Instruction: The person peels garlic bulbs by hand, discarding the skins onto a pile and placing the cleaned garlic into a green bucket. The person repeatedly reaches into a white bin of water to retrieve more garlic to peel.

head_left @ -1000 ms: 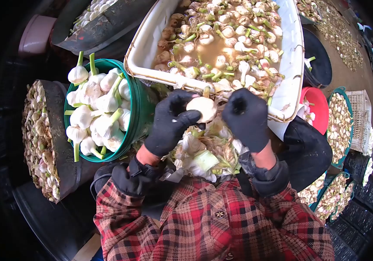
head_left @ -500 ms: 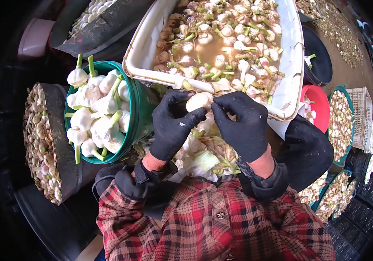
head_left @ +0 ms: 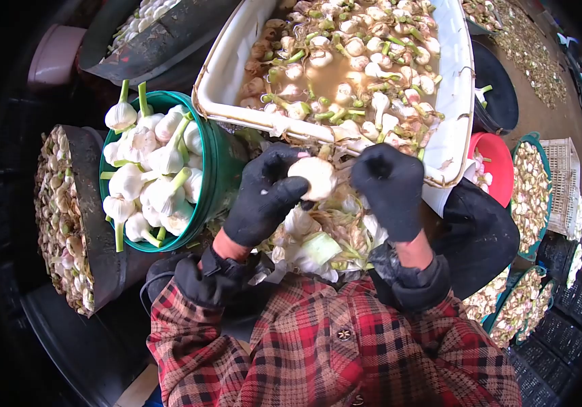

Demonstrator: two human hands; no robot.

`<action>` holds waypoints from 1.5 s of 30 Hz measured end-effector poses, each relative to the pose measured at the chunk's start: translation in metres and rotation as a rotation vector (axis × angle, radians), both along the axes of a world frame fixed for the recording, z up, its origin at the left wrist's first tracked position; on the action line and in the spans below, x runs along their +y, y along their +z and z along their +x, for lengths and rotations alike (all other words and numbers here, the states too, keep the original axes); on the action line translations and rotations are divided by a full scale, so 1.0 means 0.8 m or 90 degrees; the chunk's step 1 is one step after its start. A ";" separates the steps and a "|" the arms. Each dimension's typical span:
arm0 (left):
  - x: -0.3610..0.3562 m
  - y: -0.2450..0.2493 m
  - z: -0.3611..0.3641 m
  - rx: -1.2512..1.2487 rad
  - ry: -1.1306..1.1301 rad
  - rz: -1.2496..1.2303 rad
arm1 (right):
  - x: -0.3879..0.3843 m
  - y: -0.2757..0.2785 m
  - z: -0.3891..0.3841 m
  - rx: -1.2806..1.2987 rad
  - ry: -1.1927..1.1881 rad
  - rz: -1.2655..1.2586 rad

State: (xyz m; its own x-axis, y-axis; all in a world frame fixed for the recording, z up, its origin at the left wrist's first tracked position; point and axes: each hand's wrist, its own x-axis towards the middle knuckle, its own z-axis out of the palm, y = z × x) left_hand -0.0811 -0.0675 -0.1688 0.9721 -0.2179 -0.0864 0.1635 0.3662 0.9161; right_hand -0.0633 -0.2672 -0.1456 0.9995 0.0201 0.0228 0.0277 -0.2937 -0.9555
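Both hands wear black gloves. My left hand (head_left: 264, 193) grips a white garlic bulb (head_left: 314, 176) between thumb and fingers, just in front of the white tub's near rim. My right hand (head_left: 389, 186) is closed into a loose fist a little to the right of the bulb, pinching a thin strip of skin; it does not touch the bulb. Below both hands lies a heap of peeled garlic skins and green leaves (head_left: 321, 237) on my lap.
A white tub (head_left: 450, 102) holds muddy water with many unpeeled garlic bulbs. A green bucket (head_left: 220, 169) at left is full of peeled white bulbs with green stems. Black sacks of skins (head_left: 60, 217), a red bowl (head_left: 498, 159) and green baskets (head_left: 528, 197) surround me.
My right hand was on the bulb half a second ago; it has pulled away to the right and closed. The bulb has turned in my left hand.
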 end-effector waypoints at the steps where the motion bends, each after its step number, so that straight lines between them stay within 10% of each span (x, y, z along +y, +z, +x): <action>1: 0.003 0.003 -0.002 0.028 -0.016 -0.118 | -0.016 -0.010 0.006 0.042 -0.044 0.031; 25: -0.009 -0.024 0.003 -0.213 0.096 0.353 | 0.018 -0.003 -0.004 -0.252 0.060 -0.194; 35: 0.002 0.007 0.000 -0.019 -0.083 0.008 | -0.030 -0.027 -0.001 -0.113 -0.089 -0.158; 45: -0.004 0.009 0.005 0.157 -0.096 -0.014 | -0.012 0.017 -0.007 -0.239 0.114 -0.131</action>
State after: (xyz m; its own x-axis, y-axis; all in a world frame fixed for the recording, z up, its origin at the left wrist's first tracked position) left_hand -0.0771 -0.0705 -0.1616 0.8790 -0.3629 -0.3093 0.4342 0.3408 0.8338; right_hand -0.0691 -0.2771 -0.1321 0.9032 0.2338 0.3599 0.4282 -0.4354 -0.7919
